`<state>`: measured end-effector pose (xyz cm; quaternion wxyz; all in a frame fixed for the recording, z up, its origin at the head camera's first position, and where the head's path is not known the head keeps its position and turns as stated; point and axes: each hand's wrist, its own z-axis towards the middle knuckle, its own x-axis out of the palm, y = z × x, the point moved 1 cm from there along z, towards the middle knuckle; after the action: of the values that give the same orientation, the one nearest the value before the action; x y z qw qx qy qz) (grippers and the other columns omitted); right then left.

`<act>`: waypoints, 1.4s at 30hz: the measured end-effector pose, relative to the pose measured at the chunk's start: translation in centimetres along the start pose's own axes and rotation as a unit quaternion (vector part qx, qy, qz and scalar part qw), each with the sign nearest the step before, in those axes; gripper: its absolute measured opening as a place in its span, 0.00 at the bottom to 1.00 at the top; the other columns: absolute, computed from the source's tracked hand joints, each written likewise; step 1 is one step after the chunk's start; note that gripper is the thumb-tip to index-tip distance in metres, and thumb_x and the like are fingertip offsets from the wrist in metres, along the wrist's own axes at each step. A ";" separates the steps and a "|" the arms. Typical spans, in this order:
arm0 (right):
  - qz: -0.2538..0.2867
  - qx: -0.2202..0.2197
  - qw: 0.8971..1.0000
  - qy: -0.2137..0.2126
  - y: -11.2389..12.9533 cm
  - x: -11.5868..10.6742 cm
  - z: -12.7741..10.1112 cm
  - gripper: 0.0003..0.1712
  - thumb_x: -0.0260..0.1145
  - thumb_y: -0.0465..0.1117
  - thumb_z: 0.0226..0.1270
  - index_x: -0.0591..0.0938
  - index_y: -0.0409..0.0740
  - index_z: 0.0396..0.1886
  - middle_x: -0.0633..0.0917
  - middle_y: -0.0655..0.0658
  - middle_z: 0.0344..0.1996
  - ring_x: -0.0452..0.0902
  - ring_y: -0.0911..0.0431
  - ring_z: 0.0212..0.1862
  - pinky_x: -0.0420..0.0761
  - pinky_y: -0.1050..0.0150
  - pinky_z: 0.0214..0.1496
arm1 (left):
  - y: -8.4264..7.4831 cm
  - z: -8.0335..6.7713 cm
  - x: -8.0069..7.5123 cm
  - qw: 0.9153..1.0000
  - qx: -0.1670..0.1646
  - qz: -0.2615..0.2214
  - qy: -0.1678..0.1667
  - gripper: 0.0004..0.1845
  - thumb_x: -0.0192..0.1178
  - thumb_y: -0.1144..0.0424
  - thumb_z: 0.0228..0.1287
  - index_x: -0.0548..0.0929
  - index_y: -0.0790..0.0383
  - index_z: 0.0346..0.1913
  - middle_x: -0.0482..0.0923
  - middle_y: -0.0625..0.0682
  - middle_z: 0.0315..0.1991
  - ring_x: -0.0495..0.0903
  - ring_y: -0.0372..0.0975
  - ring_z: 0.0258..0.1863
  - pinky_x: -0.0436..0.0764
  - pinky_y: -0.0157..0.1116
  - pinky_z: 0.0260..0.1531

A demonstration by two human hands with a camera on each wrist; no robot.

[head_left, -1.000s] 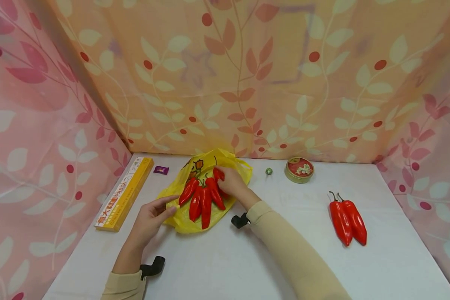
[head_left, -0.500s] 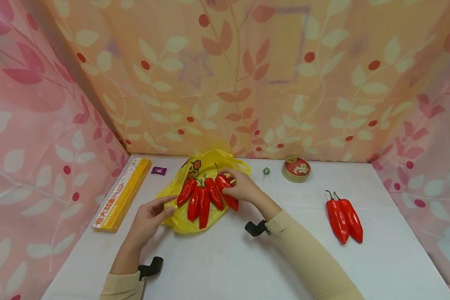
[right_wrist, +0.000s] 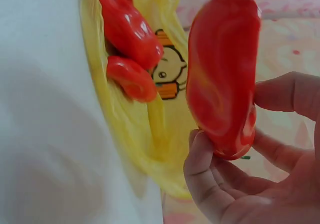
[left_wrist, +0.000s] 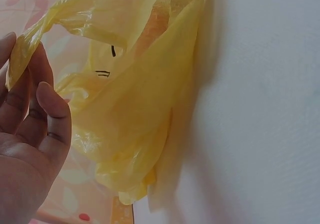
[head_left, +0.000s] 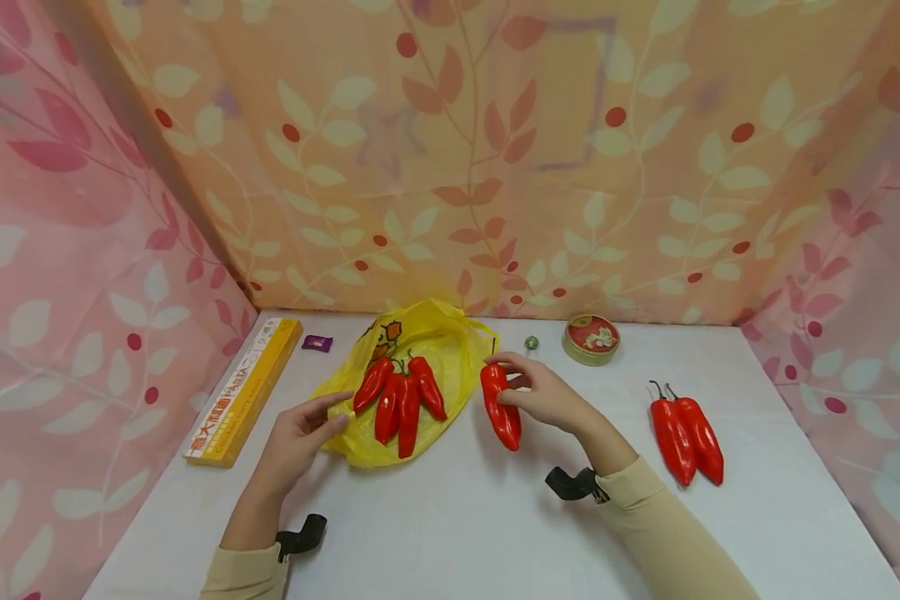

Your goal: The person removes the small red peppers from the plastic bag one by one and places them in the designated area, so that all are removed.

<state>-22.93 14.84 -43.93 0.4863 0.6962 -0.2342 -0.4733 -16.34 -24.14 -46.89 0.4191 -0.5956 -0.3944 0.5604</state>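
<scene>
From the head view we see the whole white table (head_left: 465, 525), and we take the yellow bag (head_left: 450, 354) as our landmark. Only this view shows the pair of red peppers (head_left: 686, 429) lying well to the right of the bag, the round tin (head_left: 592, 338) behind and to its right, the small green ball (head_left: 531, 342) between tin and bag, the long yellow box (head_left: 243, 390) to its left and the purple candy (head_left: 317, 342) beside the box's far end. Three peppers (head_left: 399, 398) lie on the bag.

The right wrist view gives what the head view cannot — the held pepper (right_wrist: 222, 68) seen close, glossy, with thumb and fingers (right_wrist: 205, 169) curled around its upper end, and a cartoon face printed on the bag (right_wrist: 150, 134) behind it. The left wrist view shows the bag's thin crumpled film (left_wrist: 135, 108) and its edge caught between the fingertips (left_wrist: 50, 114).

Our right hand (head_left: 543, 396) pinches the single pepper (head_left: 499, 406) just right of the bag, clear of it and above the table, stem end up. Our left hand (head_left: 300, 433) sits at the bag's near left corner — fingers held close together, pinching the plastic edge, forearm stretched along the table, the palm turned inward.
</scene>
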 end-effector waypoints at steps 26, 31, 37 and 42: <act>-0.101 0.093 0.981 -0.135 -6.1 -7.5 -11.1 0.41 0.71 0.57 0.66 0.67 0.61 0.76 0.75 0.36 0.67 0.71 0.36 0.65 0.86 0.50 0.47 | -0.6 0.0 0.4 1.000 -0.010 -0.010 0.003 0.23 0.66 0.50 0.68 0.82 0.50 0.64 0.77 0.53 0.62 0.70 0.46 0.52 0.80 0.26 0.46; -0.161 0.077 0.971 -0.161 -7.0 -8.8 -12.2 0.40 0.72 0.55 0.65 0.70 0.57 0.75 0.79 0.34 0.61 0.76 0.37 0.58 0.87 0.50 0.43 | -0.6 -0.2 0.3 1.000 -0.016 -0.006 0.003 0.25 0.66 0.49 0.68 0.81 0.51 0.65 0.78 0.54 0.60 0.70 0.45 0.51 0.81 0.29 0.44; -0.228 0.093 0.951 -0.187 -7.3 -9.8 -12.8 0.39 0.74 0.50 0.64 0.72 0.51 0.73 0.83 0.35 0.46 0.77 0.43 0.47 0.86 0.55 0.37 | -0.6 -0.2 0.3 1.000 -0.017 -0.008 0.000 0.25 0.66 0.49 0.67 0.81 0.53 0.64 0.78 0.54 0.59 0.71 0.45 0.50 0.82 0.29 0.44; -0.258 0.094 0.941 -0.195 -7.7 -10.1 -12.9 0.39 0.75 0.48 0.62 0.73 0.47 0.71 0.81 0.34 0.46 0.77 0.42 0.47 0.86 0.52 0.37 | -0.4 -0.2 0.2 1.000 -0.015 -0.009 -0.001 0.25 0.66 0.49 0.67 0.82 0.52 0.64 0.78 0.54 0.59 0.72 0.44 0.50 0.82 0.29 0.44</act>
<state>-16.95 31.88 -45.50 0.2242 0.6693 -0.1805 -0.6850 -16.17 -23.82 -46.57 0.4148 -0.5976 -0.4084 0.5515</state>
